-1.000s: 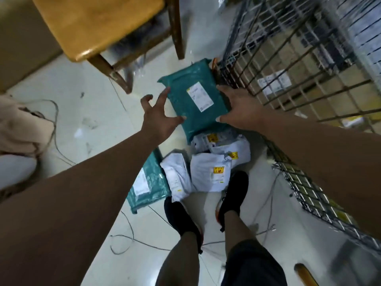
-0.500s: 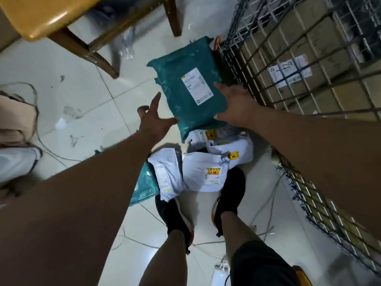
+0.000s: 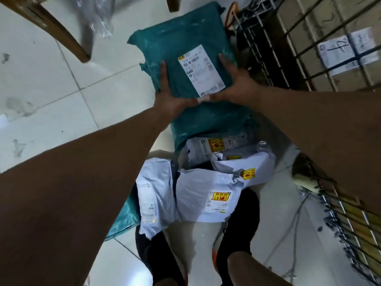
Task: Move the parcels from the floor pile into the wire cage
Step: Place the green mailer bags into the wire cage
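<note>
A large teal plastic parcel (image 3: 185, 48) with a white label leans against the corner of the wire cage (image 3: 260, 56). My left hand (image 3: 171, 96) holds its left edge and my right hand (image 3: 237, 85) holds its right edge. Both thumbs lie across its face and nearly meet below the label. One finger of each hand stretches up the side; the others are hidden behind the edges. Below it, several white parcels (image 3: 206, 195) with yellow stickers lie on the floor. A second teal parcel (image 3: 123, 219) is partly hidden under my left arm.
Cardboard boxes (image 3: 309, 27) fill the cage on the right. A wooden chair leg (image 3: 61, 38) and crumpled clear plastic (image 3: 97, 21) stand at the upper left. My black shoes (image 3: 239, 223) are just behind the white parcels. Thin cords (image 3: 292, 230) trail on the tiled floor.
My left hand has moved from the air onto the teal parcel's left edge. My right hand has shifted onto its right edge. The view has tilted down and closer.
</note>
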{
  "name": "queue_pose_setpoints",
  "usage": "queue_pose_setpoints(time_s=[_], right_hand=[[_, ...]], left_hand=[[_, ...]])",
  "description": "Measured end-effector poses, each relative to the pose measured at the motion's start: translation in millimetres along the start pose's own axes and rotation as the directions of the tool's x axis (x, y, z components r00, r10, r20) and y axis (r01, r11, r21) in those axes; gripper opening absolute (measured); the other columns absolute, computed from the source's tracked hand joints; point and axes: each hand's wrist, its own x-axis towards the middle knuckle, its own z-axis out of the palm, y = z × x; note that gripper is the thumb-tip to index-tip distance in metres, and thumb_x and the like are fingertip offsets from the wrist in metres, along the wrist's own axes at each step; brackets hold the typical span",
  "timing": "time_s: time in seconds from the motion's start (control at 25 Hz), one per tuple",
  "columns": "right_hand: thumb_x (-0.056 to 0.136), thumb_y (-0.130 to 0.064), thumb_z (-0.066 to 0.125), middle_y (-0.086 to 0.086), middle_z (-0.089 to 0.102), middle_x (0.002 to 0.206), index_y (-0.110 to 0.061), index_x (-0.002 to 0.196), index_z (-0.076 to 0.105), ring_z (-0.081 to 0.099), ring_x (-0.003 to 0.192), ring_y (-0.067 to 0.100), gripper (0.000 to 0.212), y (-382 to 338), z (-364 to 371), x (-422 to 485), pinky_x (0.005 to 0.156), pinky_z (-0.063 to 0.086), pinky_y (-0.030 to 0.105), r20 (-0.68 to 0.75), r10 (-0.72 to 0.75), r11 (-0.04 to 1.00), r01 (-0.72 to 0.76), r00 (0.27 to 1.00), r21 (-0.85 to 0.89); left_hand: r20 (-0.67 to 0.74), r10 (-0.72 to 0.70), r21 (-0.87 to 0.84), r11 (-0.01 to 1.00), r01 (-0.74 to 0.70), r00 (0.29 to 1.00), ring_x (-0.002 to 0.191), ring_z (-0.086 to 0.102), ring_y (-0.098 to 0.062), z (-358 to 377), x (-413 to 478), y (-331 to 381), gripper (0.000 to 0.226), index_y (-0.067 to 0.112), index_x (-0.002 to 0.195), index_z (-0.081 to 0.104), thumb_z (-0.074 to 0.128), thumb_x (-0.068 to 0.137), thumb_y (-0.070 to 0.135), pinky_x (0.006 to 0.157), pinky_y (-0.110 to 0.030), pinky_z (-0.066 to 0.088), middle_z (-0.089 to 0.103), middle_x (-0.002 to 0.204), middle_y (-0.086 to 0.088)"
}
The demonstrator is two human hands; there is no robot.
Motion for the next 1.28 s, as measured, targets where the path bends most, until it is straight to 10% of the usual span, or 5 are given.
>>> queue_pose_setpoints(time_s=[0.28,0.72,1.08,1.28], right_hand=[[0.062,-0.055,0.092,0.011,0.011,0.164,-0.054,0.158,0.008,0.023,0.152,0.032,0.128,-16.6,-1.1,-44.6,0.121,0.025,0.034,-0.051,-0.07,0.998,0.07,0.996,-0.005],[0.063,-0.068,0.079,0.017,0.026,0.155,-0.06,0.154,0.004,0.04,0.141,0.041,0.119,-211.5,-106.4,-259.5,0.116,0.039,0.053,-0.276,-0.127,0.982,0.16,0.953,0.102],[0.073,-0.058,0.084,0.006,0.028,0.15,-0.058,0.156,0.007,0.04,0.141,0.035,0.113,-321.9,-245.0,-480.7,0.118,0.036,0.045,-0.339,-0.146,0.974,0.194,0.929,0.113],[0.074,-0.065,0.08,0.005,0.026,0.151,-0.059,0.155,0.01,0.041,0.139,0.034,0.107,-312.6,-318.9,-536.8,0.115,0.033,0.036,-0.422,-0.062,0.979,0.138,0.905,0.153]], left_hand=[[-0.11,-0.036,-0.096,0.995,0.025,0.993,0.138,0.04,-0.024,-3.1,-39.9,5.3,0.144,0.047,0.161,-0.01,0.096,0.067,0.024,0.112,-0.038,0.043,0.028,0.155,-0.011],[-0.19,0.189,-0.054,0.978,-0.202,0.964,0.137,0.04,-0.019,-167.4,-238.8,172.3,0.134,0.063,0.155,0.004,0.094,0.055,0.061,0.117,-0.047,0.041,0.031,0.135,-0.001],[-0.134,0.397,-0.071,0.91,-0.409,0.908,0.139,0.038,-0.013,-256.6,-404.8,350.6,0.135,0.055,0.158,0.0,0.096,0.064,0.053,0.118,-0.04,0.035,0.03,0.153,0.005],[-0.023,0.397,-0.22,0.893,-0.392,0.918,0.116,0.07,-0.028,-232.0,-424.0,434.6,0.084,0.039,0.131,0.062,0.098,0.057,0.057,0.098,-0.052,0.057,0.066,0.134,-0.006]])
